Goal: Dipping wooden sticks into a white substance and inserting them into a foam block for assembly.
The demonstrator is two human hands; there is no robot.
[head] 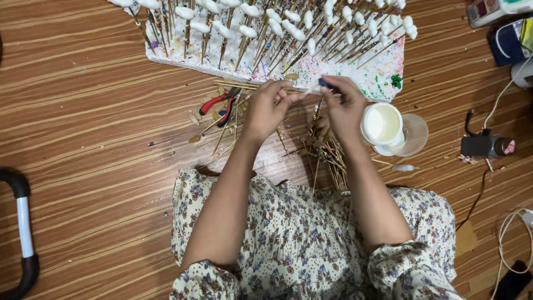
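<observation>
Floral-print sleeves fill the bottom of the frame, and both hands meet just above centre. Left hand (268, 105) has its fingers pinched together on a thin stick (302, 91), while the right hand (341, 105) is clamped on a small dark brush (323, 83) at the stick's tip. Up top, the foam board (383, 75) already bristles with white-tipped sticks; a loose bundle of sticks (327, 155) still waits below, beside the open white paint pot (382, 123).

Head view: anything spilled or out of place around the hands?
No fresh spill. The white foam board is speckled with paint, thin sticks lie scattered on the floor, and red-handled pliers sit among them.
</observation>
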